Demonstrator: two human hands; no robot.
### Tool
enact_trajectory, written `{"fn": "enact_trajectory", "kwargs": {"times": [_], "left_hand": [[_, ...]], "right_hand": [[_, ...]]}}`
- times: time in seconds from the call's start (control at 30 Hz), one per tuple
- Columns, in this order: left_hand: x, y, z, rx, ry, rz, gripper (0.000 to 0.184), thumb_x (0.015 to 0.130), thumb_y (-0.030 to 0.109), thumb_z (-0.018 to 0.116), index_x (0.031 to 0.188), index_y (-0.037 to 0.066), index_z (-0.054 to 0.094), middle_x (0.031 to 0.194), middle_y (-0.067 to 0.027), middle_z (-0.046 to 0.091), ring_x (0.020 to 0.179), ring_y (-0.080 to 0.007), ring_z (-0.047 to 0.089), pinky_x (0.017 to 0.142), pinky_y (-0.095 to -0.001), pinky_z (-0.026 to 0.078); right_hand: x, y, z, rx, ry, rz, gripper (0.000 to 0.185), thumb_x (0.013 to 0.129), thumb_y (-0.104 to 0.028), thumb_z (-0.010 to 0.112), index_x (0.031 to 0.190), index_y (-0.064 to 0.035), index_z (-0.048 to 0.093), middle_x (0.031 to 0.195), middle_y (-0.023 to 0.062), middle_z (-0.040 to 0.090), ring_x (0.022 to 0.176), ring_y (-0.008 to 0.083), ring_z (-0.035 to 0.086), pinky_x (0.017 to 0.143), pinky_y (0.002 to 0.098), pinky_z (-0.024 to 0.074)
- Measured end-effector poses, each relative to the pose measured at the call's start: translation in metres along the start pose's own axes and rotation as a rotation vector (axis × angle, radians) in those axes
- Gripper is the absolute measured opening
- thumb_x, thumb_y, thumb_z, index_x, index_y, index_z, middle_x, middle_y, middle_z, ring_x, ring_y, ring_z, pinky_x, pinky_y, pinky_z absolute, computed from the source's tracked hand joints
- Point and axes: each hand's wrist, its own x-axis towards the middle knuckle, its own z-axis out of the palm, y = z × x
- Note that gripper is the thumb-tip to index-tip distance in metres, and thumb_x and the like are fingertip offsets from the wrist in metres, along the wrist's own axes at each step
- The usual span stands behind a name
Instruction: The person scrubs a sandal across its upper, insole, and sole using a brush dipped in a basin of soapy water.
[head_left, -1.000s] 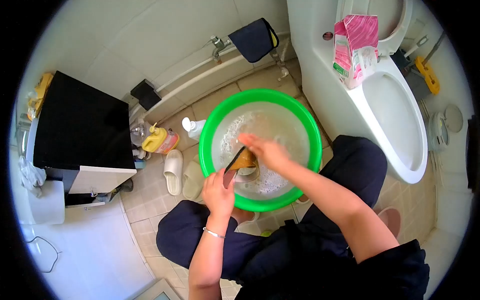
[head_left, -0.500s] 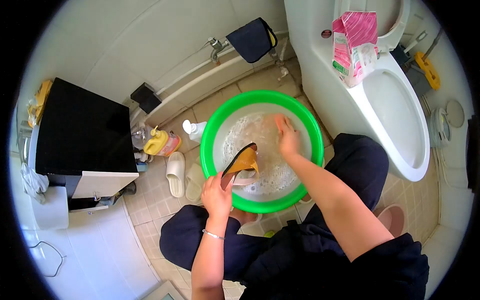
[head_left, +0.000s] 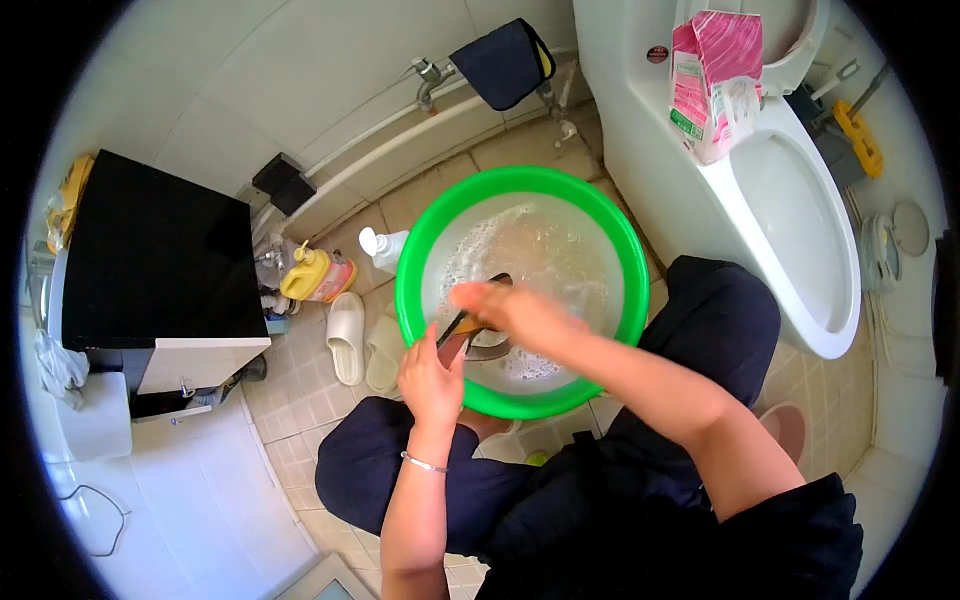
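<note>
My left hand [head_left: 432, 385] grips one end of a sandal [head_left: 468, 326] with a tan strap and a dark sole edge, tilted over the green-rimmed basin [head_left: 420, 215]. My right hand [head_left: 520, 312], smeared by motion, lies across the upper part of the sandal. A small orange object [head_left: 464, 294] shows at its fingertips; its kind is unclear. Cloudy, sudsy water [head_left: 545, 245] fills the basin. Part of the sandal is hidden behind my right hand and forearm.
A white bottle [head_left: 384, 248] and a yellow pump bottle [head_left: 318, 275] stand left of the basin, near pale slippers [head_left: 346, 338]. To the right is a white toilet [head_left: 790, 230] bearing a pink-and-white package [head_left: 715, 85]. A black-topped cabinet [head_left: 160, 250] stands at left.
My right hand has moved left from the far right part of the basin onto the sandal, carrying the orange object. My left hand still holds the sandal, nearly in place.
</note>
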Motion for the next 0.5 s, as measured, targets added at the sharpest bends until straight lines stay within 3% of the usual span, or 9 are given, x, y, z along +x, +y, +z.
{"fn": "enact_trajectory", "kwargs": {"times": [0.1, 0.13, 0.2, 0.23, 0.33, 0.37, 0.4, 0.47, 0.5], "left_hand": [[0.001, 0.007, -0.003, 0.013, 0.023, -0.041, 0.062, 0.066, 0.014, 0.077, 0.121, 0.005, 0.052, 0.09, -0.0157, 0.063, 0.086, -0.0341, 0.061, 0.075, -0.0424, 0.048], [0.004, 0.008, -0.003, 0.023, -0.01, -0.065, 0.066, 0.067, 0.014, 0.077, 0.125, 0.005, 0.046, 0.092, -0.0175, 0.062, 0.086, -0.0356, 0.06, 0.075, -0.0436, 0.048], [0.002, 0.01, -0.002, 0.032, -0.052, -0.1, 0.072, 0.068, 0.014, 0.077, 0.129, 0.004, 0.041, 0.093, -0.0193, 0.062, 0.086, -0.037, 0.059, 0.074, -0.0447, 0.047], [0.001, 0.01, -0.003, 0.002, -0.065, -0.137, 0.072, 0.068, 0.014, 0.077, 0.13, 0.004, 0.04, 0.093, -0.0196, 0.062, 0.086, -0.0372, 0.059, 0.074, -0.045, 0.047], [-0.001, 0.007, -0.003, -0.013, -0.046, -0.149, 0.074, 0.068, 0.014, 0.077, 0.131, 0.003, 0.039, 0.095, -0.0198, 0.062, 0.088, -0.0368, 0.06, 0.074, -0.0454, 0.047], [-0.001, 0.007, -0.002, 0.001, -0.037, -0.118, 0.074, 0.068, 0.014, 0.077, 0.131, 0.003, 0.039, 0.094, -0.0195, 0.062, 0.088, -0.0367, 0.06, 0.074, -0.0452, 0.047], [0.002, 0.007, -0.001, 0.018, -0.028, -0.077, 0.074, 0.068, 0.014, 0.077, 0.131, 0.003, 0.038, 0.094, -0.0192, 0.062, 0.087, -0.0367, 0.06, 0.074, -0.045, 0.047], [0.003, 0.007, 0.0, 0.004, -0.028, -0.081, 0.073, 0.069, 0.014, 0.077, 0.131, 0.004, 0.039, 0.093, -0.0193, 0.062, 0.087, -0.0369, 0.06, 0.075, -0.0447, 0.047], [0.0, 0.005, 0.001, 0.002, -0.018, -0.078, 0.075, 0.068, 0.015, 0.077, 0.131, 0.004, 0.039, 0.093, -0.0187, 0.062, 0.087, -0.0367, 0.06, 0.075, -0.0445, 0.047]], "right_hand": [[0.008, 0.027, -0.015, 0.196, -0.088, 0.414, 0.034, 0.092, -0.022, 0.046, 0.125, -0.016, 0.055, 0.126, 0.0066, 0.056, 0.107, 0.0262, 0.059, 0.088, 0.0392, 0.0481], [0.009, 0.003, -0.019, 0.191, -0.083, 0.415, 0.034, 0.092, -0.022, 0.046, 0.125, -0.016, 0.055, 0.126, 0.0066, 0.056, 0.107, 0.0262, 0.059, 0.088, 0.0392, 0.0481], [0.002, -0.047, -0.017, -0.062, -0.178, 0.165, 0.034, 0.092, -0.022, 0.046, 0.124, -0.0156, 0.055, 0.126, 0.0078, 0.056, 0.106, 0.0268, 0.059, 0.086, 0.0391, 0.0497], [0.0, -0.031, -0.007, -0.151, -0.16, 0.11, 0.035, 0.091, -0.022, 0.047, 0.125, -0.0156, 0.054, 0.127, 0.0088, 0.055, 0.102, 0.0293, 0.06, 0.085, 0.0389, 0.0503], [0.01, 0.017, -0.016, 0.067, 0.033, 0.239, 0.036, 0.09, -0.023, 0.049, 0.125, -0.0175, 0.054, 0.127, 0.0089, 0.055, 0.098, 0.0315, 0.061, 0.084, 0.042, 0.0506], [0.012, 0.016, -0.02, 0.016, -0.051, 0.371, 0.037, 0.09, -0.023, 0.049, 0.127, -0.0175, 0.053, 0.128, 0.0082, 0.054, 0.099, 0.0323, 0.061, 0.086, 0.0429, 0.0496], [0.015, -0.004, -0.026, 0.011, -0.042, 0.368, 0.037, 0.09, -0.023, 0.049, 0.127, -0.0175, 0.053, 0.128, 0.0082, 0.054, 0.099, 0.0323, 0.061, 0.086, 0.0429, 0.0496], [0.009, -0.049, -0.025, -0.017, -0.279, 0.188, 0.037, 0.091, -0.021, 0.047, 0.128, -0.0179, 0.052, 0.128, 0.0084, 0.053, 0.101, 0.0324, 0.06, 0.088, 0.0425, 0.0488], [0.004, -0.033, -0.013, 0.035, -0.197, 0.15, 0.036, 0.092, -0.022, 0.046, 0.128, -0.0199, 0.052, 0.128, 0.0086, 0.054, 0.1, 0.0329, 0.06, 0.087, 0.0412, 0.049]]}}
